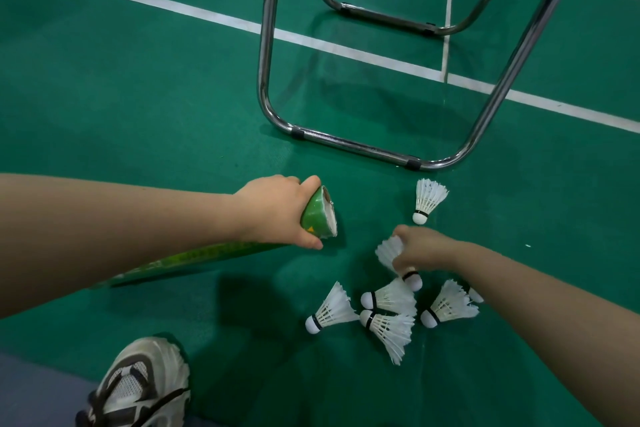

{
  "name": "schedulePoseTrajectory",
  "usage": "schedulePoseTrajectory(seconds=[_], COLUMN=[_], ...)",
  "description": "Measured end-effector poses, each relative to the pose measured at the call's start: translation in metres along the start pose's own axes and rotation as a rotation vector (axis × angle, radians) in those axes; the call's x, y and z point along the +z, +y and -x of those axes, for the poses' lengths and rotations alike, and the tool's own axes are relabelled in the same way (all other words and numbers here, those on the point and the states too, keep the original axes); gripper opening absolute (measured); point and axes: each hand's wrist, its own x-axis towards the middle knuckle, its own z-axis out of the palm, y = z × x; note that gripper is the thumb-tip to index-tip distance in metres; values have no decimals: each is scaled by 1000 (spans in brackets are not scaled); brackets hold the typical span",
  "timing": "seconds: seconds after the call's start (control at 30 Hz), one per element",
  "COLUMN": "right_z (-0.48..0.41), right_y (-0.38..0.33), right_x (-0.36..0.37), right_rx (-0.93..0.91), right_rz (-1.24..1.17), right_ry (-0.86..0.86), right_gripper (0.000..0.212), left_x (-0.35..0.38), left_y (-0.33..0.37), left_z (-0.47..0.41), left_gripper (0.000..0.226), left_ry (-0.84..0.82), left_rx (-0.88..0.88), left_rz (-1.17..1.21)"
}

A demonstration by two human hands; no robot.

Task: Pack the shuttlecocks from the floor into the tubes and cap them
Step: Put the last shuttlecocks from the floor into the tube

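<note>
My left hand (pixel 277 210) grips a green shuttlecock tube (pixel 317 215) near its open mouth, which faces right; the tube's body runs back under my forearm towards the lower left. My right hand (pixel 420 248) is closed on a white feather shuttlecock (pixel 389 250), its cork end pointing down-right just above the floor. Several more white shuttlecocks lie in a loose cluster (pixel 388 312) on the green floor below my right hand. One shuttlecock (pixel 429 198) lies apart, beyond my right hand. No cap is in view.
A chair with chrome tube legs (pixel 349 142) stands just beyond the hands, its dark seat at the top edge. White court lines cross the green floor (pixel 138 97). My sneaker (pixel 142 388) sits at the bottom left.
</note>
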Motion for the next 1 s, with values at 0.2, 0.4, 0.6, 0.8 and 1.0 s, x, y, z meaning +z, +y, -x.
schedulePoseTrajectory(seconds=[0.2, 0.4, 0.6, 0.8, 1.0], right_z=[29, 68, 72, 66, 59], right_y=[-3, -53, -76, -73, -64], right_x=[-44, -30, -17, -16, -22], right_rx=[-74, -285, -297, -372, -389], right_rz=[-822, -976, -979, -914, -984], right_ry=[186, 299, 81, -318, -281], right_gripper=[8, 15, 21, 20, 17], left_x=[1, -2, -5, -5, -5], left_y=[2, 9, 21, 41, 55], left_z=[0, -3, -8, -13, -31], left_gripper=[81, 78, 75, 76, 72], left_ry=[-3, -13, -10, -6, 1], left_rx=[-5, 3, 9, 100, 118], left_rz=[-22, 31, 34, 10, 13])
